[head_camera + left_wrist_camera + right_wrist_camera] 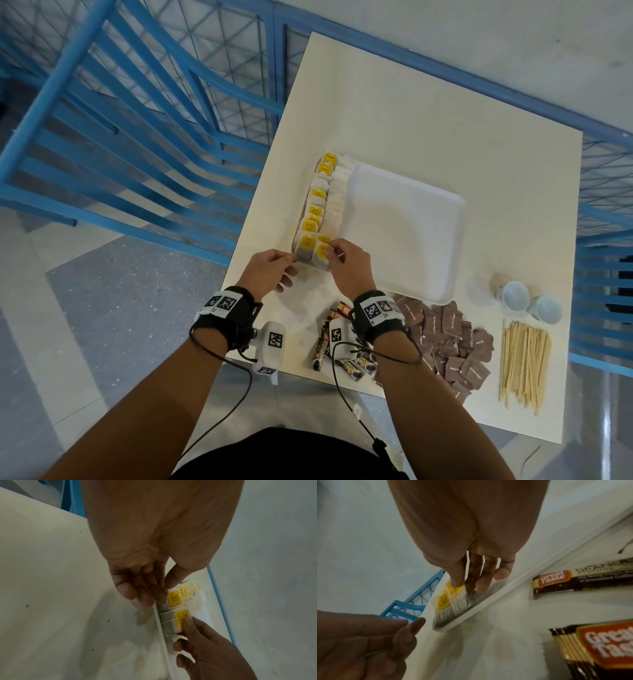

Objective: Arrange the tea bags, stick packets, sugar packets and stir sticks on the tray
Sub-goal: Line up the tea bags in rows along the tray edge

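Observation:
A white tray [404, 233] lies on the cream table, with a row of yellow-tagged tea bags [317, 202] standing along its left rim. At the near left corner my right hand [337, 255] pinches one tea bag [171, 623], thumb on its yellow tag and fingers behind it [460, 599]. My left hand [274, 270] reaches in from the left with fairly straight fingers [145, 595]. Its fingertips sit at the side of the neighbouring tea bag [174, 599], just outside the tray rim [161, 632]. In the right wrist view the left hand [385, 635] holds nothing.
Near the front edge lie dark stick packets [320, 346] [582, 580], a heap of brown sugar packets [452, 339] and wooden stir sticks [524, 359]. Two paper cups [513, 296] stand right of the tray. Blue railings [137, 137] border the table [445, 120].

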A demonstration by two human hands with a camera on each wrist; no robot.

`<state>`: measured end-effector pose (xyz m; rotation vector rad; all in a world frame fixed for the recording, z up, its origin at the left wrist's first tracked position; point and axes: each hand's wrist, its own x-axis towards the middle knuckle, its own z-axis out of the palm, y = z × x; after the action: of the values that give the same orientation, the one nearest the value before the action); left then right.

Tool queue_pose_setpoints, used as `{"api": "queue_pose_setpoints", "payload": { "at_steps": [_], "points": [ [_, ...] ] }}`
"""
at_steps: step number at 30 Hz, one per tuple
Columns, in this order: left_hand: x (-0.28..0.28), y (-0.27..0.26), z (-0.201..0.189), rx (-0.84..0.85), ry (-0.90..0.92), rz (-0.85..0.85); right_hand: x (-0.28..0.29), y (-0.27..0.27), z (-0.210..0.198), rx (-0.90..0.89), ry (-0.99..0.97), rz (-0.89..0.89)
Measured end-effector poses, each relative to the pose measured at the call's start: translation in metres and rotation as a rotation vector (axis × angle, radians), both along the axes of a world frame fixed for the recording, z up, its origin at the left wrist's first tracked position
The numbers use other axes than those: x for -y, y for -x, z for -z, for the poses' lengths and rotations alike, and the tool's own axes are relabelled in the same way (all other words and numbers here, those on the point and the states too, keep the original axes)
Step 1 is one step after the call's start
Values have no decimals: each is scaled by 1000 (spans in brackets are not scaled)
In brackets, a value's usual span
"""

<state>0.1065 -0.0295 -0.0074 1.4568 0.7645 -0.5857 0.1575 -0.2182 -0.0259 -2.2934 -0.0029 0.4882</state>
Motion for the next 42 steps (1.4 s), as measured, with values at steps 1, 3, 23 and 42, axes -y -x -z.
{"api": "queue_pose_setpoints", "payload": {
  "at_steps": [1,3,23,42],
  "points": [
    [-1,0,0,3,-1,-1,0,0,0,-3,-2,-13],
    [-1,0,1,3,-4,1,-1,1,2,-1,-1,-20],
    [0,-5,1,5,-15,17,-3,9,3,-61,-13,215],
    [41,25,0,269,-226,644,59,84,-44,-25,-7,204]
  ]
}}
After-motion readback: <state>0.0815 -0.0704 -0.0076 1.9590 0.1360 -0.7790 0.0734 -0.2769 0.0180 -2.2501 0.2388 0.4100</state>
